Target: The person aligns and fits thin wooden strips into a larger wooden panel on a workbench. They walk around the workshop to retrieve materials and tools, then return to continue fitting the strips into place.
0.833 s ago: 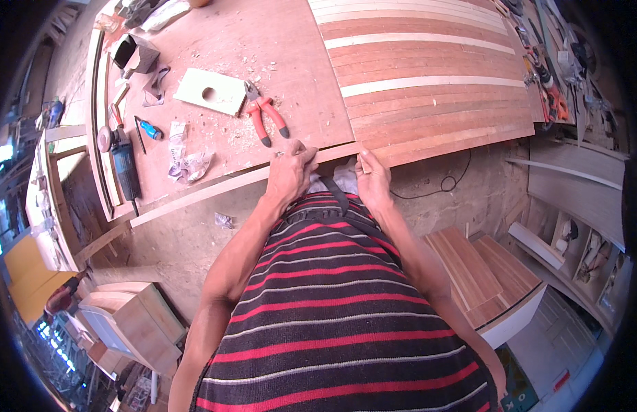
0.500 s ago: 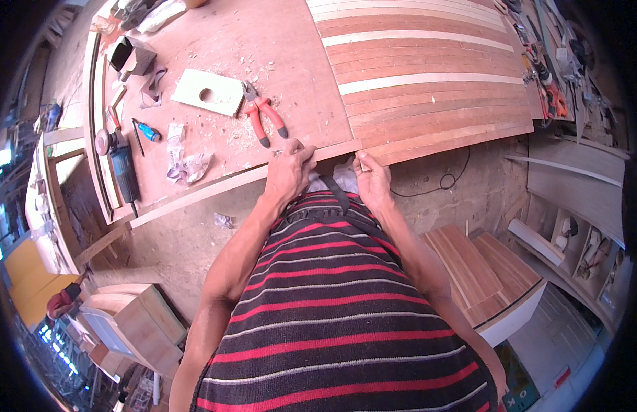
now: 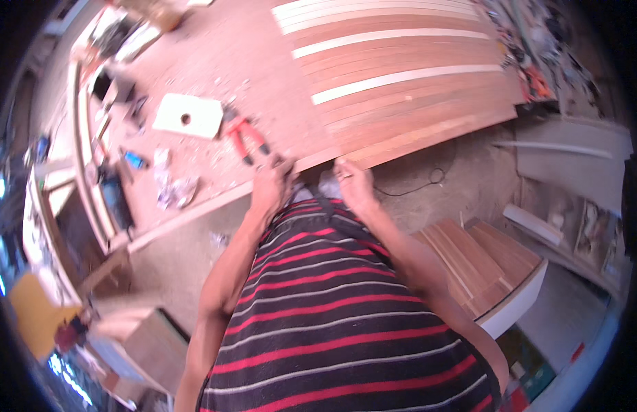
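My left hand (image 3: 270, 185) is curled closed at the table's front edge, just below the red-handled pliers (image 3: 246, 139); what its fingers hold, if anything, is hidden by blur. My right hand (image 3: 355, 184) is pinched closed at the near left corner of a striped wooden slat panel (image 3: 401, 103). Something small and pale may sit between its thumb and finger, too blurred to name. Left of the pliers a pale block with a round hole (image 3: 188, 115) lies among wood shavings on the worktable (image 3: 263, 89).
An angle grinder (image 3: 114, 198), a blue-handled tool (image 3: 134, 159) and crumpled clear plastic (image 3: 178, 191) lie at the table's left. More tools (image 3: 535, 82) crowd the far right. A dark cable (image 3: 418, 184) trails over the floor, near a wood-topped piece (image 3: 462, 264) at the right.
The view has shifted, so the table, panel and tools sit farther left, and the picture is blurrier. Both hands stay closed at the table's front edge.
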`<state>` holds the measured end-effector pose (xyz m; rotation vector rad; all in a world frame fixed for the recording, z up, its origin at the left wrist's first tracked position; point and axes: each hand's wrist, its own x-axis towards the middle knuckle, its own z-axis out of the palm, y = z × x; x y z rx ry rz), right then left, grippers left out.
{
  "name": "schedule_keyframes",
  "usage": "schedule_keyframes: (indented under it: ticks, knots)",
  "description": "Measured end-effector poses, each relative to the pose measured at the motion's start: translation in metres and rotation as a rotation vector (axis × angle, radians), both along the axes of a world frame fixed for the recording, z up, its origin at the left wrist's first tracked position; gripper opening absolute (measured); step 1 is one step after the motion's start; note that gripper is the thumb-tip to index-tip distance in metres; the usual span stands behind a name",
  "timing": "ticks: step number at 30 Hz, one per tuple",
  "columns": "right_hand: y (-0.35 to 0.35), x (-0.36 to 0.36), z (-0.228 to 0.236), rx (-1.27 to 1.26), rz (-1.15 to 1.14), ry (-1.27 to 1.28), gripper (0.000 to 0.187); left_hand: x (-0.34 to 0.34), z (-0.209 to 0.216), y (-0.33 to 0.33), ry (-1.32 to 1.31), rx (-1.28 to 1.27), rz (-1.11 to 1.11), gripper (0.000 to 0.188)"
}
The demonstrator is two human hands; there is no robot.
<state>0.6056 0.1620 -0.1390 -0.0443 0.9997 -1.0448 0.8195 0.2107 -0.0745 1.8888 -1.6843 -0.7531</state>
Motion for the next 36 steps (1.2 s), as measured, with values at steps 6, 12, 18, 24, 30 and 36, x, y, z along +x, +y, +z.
schedule_keyframes:
  ticks: [6, 12, 18, 24, 30, 36]
  knots:
    - [-0.007, 0.008, 0.023, 0.030, 0.006, 0.049, 0.005, -0.005, 0.002, -0.005, 0.020, -0.049, 0.034, 0.029]
    - [-0.005, 0.003, 0.000, 0.026, 0.046, 0.000, 0.013, -0.004, 0.006, -0.011, -0.021, -0.028, -0.016, 0.031]
    - [-0.003, 0.001, 0.007, 0.012, 0.050, 0.005, 0.015, -0.005, 0.007, -0.013, -0.035, 0.009, -0.036, 0.032]
    - [-0.003, 0.000, 0.013, -0.042, 0.074, 0.008, 0.014, -0.005, 0.007, -0.010, -0.048, -0.014, -0.040, 0.031]
    - [-0.006, 0.006, 0.021, 0.011, 0.071, 0.030, 0.014, -0.007, 0.011, -0.008, -0.011, -0.024, -0.048, 0.035]
    - [-0.006, 0.014, 0.001, 0.083, 0.033, 0.053, 0.014, -0.010, 0.012, -0.013, 0.011, -0.020, -0.080, 0.035]
